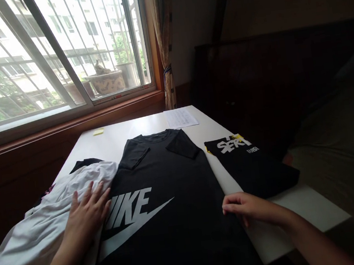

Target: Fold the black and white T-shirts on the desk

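A black T-shirt (179, 201) with a grey NIKE print lies spread face up, its collar toward the far end and both sleeves folded inward over the front. My left hand (89, 207) is open, fingers spread, at the shirt's left edge, next to a rumpled white garment (46, 221). At the opposite edge, my right hand (242, 206) has its fingers curled and pinches the black T-shirt's side. The near end of the shirt runs out of view at the bottom.
Right of the shirt lies a folded black garment (252, 170) with white lettering and yellow bits. Printed paper (181, 118) and a yellow note (98, 131) rest at the far end of the white table (144, 125). A barred window (58, 57) and curtain (163, 44) stand beyond.
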`<state>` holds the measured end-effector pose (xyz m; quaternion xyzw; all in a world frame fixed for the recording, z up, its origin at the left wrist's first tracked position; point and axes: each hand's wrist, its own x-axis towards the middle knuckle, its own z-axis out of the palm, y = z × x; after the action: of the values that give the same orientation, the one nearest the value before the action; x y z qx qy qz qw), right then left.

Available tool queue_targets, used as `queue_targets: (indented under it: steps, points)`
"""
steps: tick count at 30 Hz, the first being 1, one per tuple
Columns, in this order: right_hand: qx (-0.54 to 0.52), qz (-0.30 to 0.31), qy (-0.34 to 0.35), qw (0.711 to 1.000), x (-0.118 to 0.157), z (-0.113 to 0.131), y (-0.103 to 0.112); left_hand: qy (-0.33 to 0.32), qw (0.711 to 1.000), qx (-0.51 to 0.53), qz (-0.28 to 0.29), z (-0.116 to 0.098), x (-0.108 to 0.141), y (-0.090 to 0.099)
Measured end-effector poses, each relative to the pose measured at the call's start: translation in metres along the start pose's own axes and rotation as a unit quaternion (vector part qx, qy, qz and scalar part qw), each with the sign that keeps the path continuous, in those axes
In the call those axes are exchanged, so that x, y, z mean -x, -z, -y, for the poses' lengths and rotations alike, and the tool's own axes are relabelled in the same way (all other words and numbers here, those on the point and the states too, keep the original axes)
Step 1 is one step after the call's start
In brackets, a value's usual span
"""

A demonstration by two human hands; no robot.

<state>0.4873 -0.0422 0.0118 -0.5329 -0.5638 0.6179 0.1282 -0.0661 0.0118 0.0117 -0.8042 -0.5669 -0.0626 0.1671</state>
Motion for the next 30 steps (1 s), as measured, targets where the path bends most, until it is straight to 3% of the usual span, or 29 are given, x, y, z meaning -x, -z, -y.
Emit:
queue_targets:
  steps: [6, 13, 18, 21, 26, 30]
  points:
    - [-0.002, 0.006, -0.003, 1.0, -0.001, -0.001, 0.001, 0.037, 0.997, -0.052, 0.053, 0.017, -0.02, -0.012]
    - [-0.02, 0.001, -0.002, 1.0, 0.005, 0.002, -0.002, 0.067, 0.994, -0.07, 0.054, 0.015, -0.033, -0.019]
    - [0.012, -0.039, 0.038, 0.998, 0.016, 0.009, -0.004, 0.075, 0.995, -0.056, 0.038, 0.006, -0.031, -0.015]
    - [0.001, -0.051, 0.054, 0.997, 0.028, 0.007, -0.01, 0.053, 0.998, -0.025, 0.02, -0.006, -0.021, -0.013]
    - [-0.062, 0.003, 0.032, 0.998, 0.046, -0.003, -0.028, -0.004, 0.999, 0.053, 0.005, -0.021, 0.017, -0.018]
    - [0.007, -0.056, 0.037, 0.998, 0.053, -0.001, -0.028, -0.008, 0.994, 0.11, -0.012, -0.027, 0.047, -0.017]
